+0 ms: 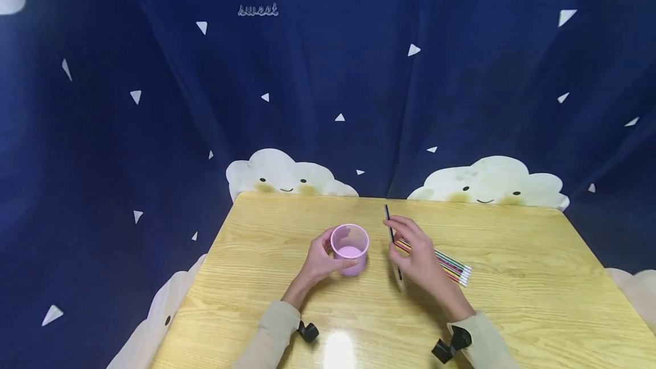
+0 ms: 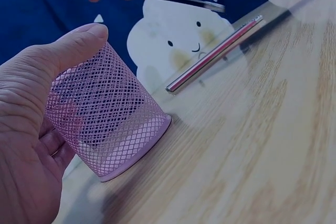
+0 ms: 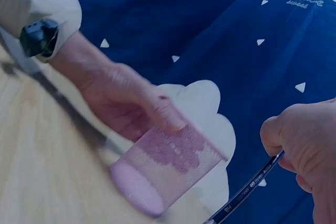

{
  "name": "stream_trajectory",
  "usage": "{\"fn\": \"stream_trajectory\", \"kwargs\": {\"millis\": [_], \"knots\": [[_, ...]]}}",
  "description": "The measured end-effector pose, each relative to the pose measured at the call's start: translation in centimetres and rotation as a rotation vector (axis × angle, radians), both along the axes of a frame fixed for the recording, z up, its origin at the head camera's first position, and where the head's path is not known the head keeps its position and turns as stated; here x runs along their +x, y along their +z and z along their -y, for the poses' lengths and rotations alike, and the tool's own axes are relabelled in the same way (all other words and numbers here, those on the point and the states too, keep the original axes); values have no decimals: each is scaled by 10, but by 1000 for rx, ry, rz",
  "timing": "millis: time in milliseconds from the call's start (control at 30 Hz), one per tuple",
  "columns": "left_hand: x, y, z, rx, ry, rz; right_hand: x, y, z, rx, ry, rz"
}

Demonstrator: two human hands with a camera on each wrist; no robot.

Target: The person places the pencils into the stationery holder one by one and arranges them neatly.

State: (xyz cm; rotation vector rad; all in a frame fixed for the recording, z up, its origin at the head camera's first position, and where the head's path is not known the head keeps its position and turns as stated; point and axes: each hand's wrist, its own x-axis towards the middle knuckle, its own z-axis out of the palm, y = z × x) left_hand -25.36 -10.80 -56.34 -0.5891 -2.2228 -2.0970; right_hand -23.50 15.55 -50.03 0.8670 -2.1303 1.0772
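Observation:
A pink mesh pencil cup (image 1: 352, 270) stands upright on the table, its mouth facing up and nothing inside it. My left hand (image 1: 319, 261) holds the cup from the left, thumb along the near side and fingers round the far side. To the right of it, my right hand (image 1: 417, 252) pinches a dark pencil (image 3: 247, 190) between thumb and fingers, raised over the table. Printed letters, including HB, show on this pencil in the right wrist view. Several colourful pencils (image 1: 455, 266) lie side by side on the table, partly hidden beneath the right hand.
The light wooden table (image 1: 523, 278) reaches back to a dark blue curtain (image 1: 328, 61) printed with white triangles and clouds. Black wrist cameras are strapped over both sleeves (image 1: 279, 326). A bright reflection shines on the table's near part.

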Motion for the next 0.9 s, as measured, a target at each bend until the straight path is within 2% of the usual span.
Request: {"fn": "stream_trajectory", "kwargs": {"millis": [300,567,900], "knots": [[0,-1,-3,1,-3,-10,-10,33,11,-113,-15,-44],[1,0,-3,-2,1,-25,-15,48,25,-185,-26,-71],[0,-3,-3,11,-15,-29,-1,75,46,-268,2,-102]]}}
